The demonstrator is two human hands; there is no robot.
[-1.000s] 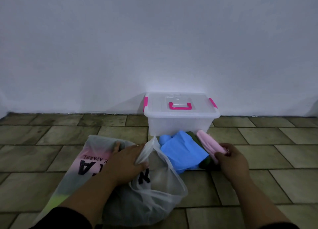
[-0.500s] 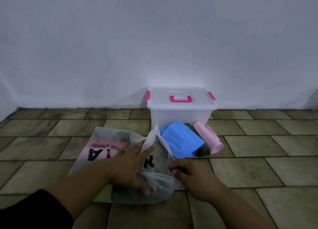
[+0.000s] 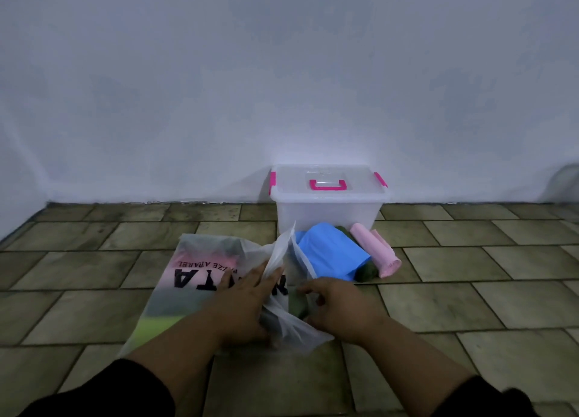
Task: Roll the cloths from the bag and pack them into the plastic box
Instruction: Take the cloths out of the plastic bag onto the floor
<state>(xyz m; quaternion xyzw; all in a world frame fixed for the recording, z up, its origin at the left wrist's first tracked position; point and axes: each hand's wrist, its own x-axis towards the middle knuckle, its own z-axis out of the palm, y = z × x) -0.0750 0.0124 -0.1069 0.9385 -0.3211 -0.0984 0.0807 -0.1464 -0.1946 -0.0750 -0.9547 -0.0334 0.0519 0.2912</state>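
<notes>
A translucent plastic bag (image 3: 200,275) with pink and black print lies on the tiled floor, its mouth facing right. My left hand (image 3: 247,303) presses flat on the bag near the mouth, fingers straight. At the mouth's right edge, my right hand (image 3: 340,307) pinches the film with curled fingers. A dark green cloth (image 3: 297,305) shows inside the opening. Behind, the clear plastic box (image 3: 326,216) stands with its lid on and pink latches. In front of it lie a blue roll (image 3: 329,253), a dark green roll (image 3: 365,271) and a pink roll (image 3: 377,252).
The box stands against a white wall (image 3: 282,87). Brown floor tiles (image 3: 470,291) stretch to the left and right of the bag and rolls. Another wall meets the floor at the far left.
My right hand has let go of the pink roll and moved left to the bag's mouth. My left hand has flattened on the bag. The view has tilted up.
</notes>
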